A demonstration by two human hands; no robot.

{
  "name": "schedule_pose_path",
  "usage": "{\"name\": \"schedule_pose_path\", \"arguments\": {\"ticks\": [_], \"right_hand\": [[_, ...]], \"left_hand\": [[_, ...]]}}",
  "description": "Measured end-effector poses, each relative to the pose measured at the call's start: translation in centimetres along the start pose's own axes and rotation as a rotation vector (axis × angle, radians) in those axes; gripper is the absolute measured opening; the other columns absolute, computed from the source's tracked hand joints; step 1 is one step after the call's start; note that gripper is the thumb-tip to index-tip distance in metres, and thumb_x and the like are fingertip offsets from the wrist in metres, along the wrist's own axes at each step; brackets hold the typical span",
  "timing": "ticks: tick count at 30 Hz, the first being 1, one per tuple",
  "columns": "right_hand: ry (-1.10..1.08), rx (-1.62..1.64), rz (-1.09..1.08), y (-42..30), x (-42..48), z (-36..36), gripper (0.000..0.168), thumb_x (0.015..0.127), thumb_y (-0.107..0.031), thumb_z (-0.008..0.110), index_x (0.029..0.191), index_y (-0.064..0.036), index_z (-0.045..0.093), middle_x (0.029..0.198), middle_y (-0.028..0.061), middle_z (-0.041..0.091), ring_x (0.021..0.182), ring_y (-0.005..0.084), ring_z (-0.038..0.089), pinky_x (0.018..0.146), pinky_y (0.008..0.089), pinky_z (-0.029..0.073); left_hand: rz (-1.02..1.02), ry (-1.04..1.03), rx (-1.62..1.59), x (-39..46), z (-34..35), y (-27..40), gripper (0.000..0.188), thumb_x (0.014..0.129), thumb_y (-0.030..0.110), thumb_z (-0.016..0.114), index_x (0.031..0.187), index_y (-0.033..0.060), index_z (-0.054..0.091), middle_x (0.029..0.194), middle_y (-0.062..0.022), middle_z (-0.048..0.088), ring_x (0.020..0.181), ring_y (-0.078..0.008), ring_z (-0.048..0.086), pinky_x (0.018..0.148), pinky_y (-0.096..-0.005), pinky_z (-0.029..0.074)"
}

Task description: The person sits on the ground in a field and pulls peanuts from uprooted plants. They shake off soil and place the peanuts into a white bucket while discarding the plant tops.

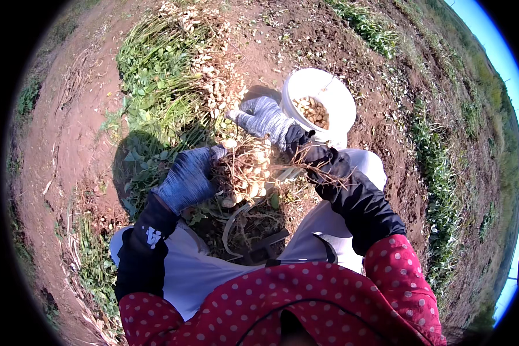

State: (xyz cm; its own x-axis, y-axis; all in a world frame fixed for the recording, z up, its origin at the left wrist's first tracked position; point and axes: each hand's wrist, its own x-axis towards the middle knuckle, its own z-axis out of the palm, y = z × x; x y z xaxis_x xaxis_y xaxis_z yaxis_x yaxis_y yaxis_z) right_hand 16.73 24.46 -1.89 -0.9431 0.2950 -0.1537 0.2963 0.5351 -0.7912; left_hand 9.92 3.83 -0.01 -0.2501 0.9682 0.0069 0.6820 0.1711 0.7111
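My left hand (190,177), in a blue-grey knit glove, is closed on a bunch of peanut plants; their pods and roots (248,171) hang to its right. My right hand (264,119), in a light grey glove, is just above the bunch, beside the pods of a heap; its fingertips are partly turned away, so what they hold is unclear. A white plastic bucket (348,101) with loose peanuts (313,112) inside stands to the right of my right hand. The heap of pulled peanut plants (155,82) lies at the upper left, its pods (218,86) towards the bucket.
Bare soil (82,86) spreads on the left. A row of green plants (437,190) runs along the right side, with another green patch at the top right. My knees in white trousers (320,229) flank the held bunch. Plant scraps and a dark flat object (264,248) lie between my legs.
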Motion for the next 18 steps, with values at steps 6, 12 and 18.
{"name": "schedule_pose_path", "arguments": {"ticks": [6, 12, 18], "right_hand": [[0.048, 0.270, 0.089, 0.8, 2.1, 0.3, 0.043, 0.087, -0.042, 0.057, 0.074, -0.001, 0.061, 0.057, 0.0018, 0.055, 0.052, 0.0108, 0.050, 0.049, 0.0289, 0.041], [0.145, 0.034, -0.068, 1.5, 3.2, 0.2, 0.045, 0.087, -0.044, 0.055, 0.070, -0.002, 0.061, 0.054, 0.0053, 0.054, 0.044, 0.0146, 0.049, 0.044, 0.0324, 0.041], [0.197, -0.203, -0.122, 0.9, 3.8, -0.3, 0.042, 0.086, -0.042, 0.054, 0.077, -0.002, 0.064, 0.060, 0.0102, 0.057, 0.055, 0.0213, 0.055, 0.054, 0.0352, 0.044]], "left_hand": [[-0.053, 0.020, 0.062, 1.0, -1.7, 1.3, 0.017, 0.073, 0.000, 0.054, 0.089, 0.0008, 0.058, 0.067, -0.0128, 0.055, 0.062, -0.0208, 0.055, 0.059, -0.0336, 0.044], [0.024, 0.037, 0.102, 1.3, -0.4, -0.7, 0.023, 0.070, 0.004, 0.059, 0.093, 0.0013, 0.059, 0.074, -0.0162, 0.059, 0.068, -0.0274, 0.059, 0.062, -0.0342, 0.047], [-0.116, -0.043, 0.231, 2.2, -0.9, -0.2, 0.017, 0.069, -0.001, 0.059, 0.085, 0.0005, 0.058, 0.071, -0.0147, 0.059, 0.063, -0.0245, 0.058, 0.060, -0.0326, 0.046]]}}
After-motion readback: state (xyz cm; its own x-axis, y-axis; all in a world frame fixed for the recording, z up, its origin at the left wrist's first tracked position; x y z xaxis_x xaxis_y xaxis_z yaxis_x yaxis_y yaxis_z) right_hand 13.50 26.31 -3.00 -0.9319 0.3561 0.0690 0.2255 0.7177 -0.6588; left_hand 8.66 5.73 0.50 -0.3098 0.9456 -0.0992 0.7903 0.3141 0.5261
